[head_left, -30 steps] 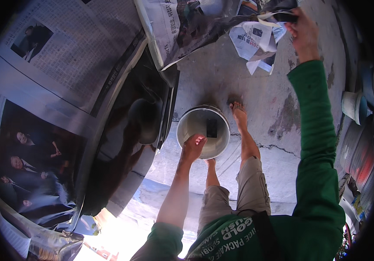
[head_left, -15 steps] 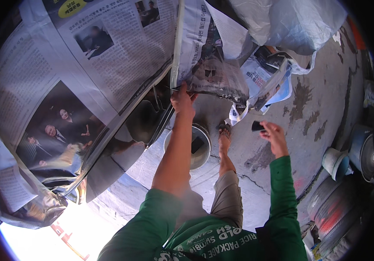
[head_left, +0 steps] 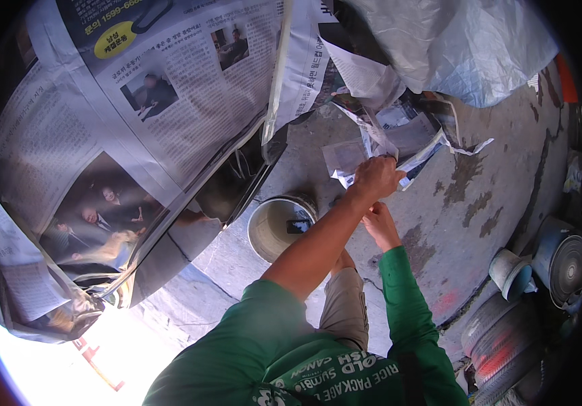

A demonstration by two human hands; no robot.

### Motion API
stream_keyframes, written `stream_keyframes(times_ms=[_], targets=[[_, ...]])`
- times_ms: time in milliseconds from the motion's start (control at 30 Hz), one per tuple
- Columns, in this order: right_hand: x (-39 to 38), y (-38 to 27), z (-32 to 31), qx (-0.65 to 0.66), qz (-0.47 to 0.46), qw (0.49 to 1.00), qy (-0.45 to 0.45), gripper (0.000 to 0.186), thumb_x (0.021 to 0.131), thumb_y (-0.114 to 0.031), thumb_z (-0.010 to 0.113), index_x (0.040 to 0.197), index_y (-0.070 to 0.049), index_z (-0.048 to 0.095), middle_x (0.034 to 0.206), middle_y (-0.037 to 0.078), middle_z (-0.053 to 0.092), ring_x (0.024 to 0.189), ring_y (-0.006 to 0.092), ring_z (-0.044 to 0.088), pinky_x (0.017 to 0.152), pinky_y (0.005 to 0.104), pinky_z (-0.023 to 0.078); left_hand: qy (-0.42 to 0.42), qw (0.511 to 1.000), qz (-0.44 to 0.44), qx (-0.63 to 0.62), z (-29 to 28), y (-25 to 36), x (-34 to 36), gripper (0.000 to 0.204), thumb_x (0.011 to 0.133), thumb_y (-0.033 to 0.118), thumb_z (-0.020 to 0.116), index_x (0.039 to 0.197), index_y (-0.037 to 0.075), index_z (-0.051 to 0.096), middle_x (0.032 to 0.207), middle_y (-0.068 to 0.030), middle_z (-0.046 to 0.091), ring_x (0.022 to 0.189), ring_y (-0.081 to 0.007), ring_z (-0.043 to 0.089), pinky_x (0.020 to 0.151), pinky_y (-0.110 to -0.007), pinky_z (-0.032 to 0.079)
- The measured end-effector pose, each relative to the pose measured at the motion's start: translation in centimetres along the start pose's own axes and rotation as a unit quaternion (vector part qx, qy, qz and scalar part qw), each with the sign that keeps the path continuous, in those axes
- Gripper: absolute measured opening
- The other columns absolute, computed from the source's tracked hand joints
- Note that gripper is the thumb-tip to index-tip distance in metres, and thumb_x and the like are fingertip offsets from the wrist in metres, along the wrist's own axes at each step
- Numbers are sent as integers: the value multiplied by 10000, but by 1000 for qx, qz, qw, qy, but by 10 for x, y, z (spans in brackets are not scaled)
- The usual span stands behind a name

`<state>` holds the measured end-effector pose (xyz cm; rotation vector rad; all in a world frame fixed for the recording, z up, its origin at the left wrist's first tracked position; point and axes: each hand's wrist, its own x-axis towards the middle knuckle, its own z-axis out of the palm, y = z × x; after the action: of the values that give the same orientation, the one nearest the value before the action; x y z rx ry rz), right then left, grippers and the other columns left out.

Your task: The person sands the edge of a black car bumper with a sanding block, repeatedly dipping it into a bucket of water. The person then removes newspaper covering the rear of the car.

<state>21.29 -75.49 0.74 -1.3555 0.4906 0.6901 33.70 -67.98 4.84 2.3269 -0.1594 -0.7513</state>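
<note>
My left hand [head_left: 377, 177] reaches forward and is closed on the lower edge of a crumpled newspaper sheet [head_left: 413, 139] hanging ahead of me. Just below that wrist is my right hand [head_left: 382, 227], fingers curled; the forearm partly hides them, and anything in them cannot be made out. To the left, printed newspaper [head_left: 189, 135] covers a large surface. Under its edge a dark glossy panel [head_left: 222, 196] shows.
A round bucket [head_left: 264, 233] on the concrete floor holds a dark rectangular piece [head_left: 298, 225]. Translucent plastic sheeting [head_left: 480, 54] hangs at the upper right. A small pail [head_left: 509, 272], a larger container [head_left: 562, 260] and tyres [head_left: 504, 345] stand along the right.
My left hand left the dark panel's edge and moved right to the hanging newspaper. My right hand moved left beside it; the small dark piece it held is out of sight. The newspaper shifted.
</note>
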Motion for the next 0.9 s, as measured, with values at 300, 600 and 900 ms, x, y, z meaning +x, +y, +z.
stream_keyframes(times_ms=[300, 600, 900], targets=[[71, -143, 98, -118, -255, 957, 66, 364, 947, -382, 762, 1081, -44, 760, 890, 158, 748, 701, 222, 697, 653, 353, 513, 176, 954, 122, -209, -96, -5, -192, 221, 960, 8, 707, 1179, -9, 739, 1063, -152, 771, 959, -235, 757, 822, -340, 593], [128, -370, 93, -246, -471, 808, 255, 504, 912, -511, 733, 1166, -76, 753, 928, 164, 766, 900, 343, 742, 821, 473, 567, 205, 970, 2, -132, -97, -54, -261, 189, 968, 59, 723, 1148, 13, 756, 1056, -149, 781, 972, -251, 765, 828, -344, 604], [139, -367, 122, -121, -495, 807, 299, 297, 872, -336, 821, 1044, -95, 812, 859, 102, 774, 795, 258, 738, 744, 373, 564, 111, 990, 23, -84, -64, -36, -268, 262, 957, 182, 738, 1198, 80, 744, 1135, -134, 753, 1022, -334, 736, 873, -425, 589]])
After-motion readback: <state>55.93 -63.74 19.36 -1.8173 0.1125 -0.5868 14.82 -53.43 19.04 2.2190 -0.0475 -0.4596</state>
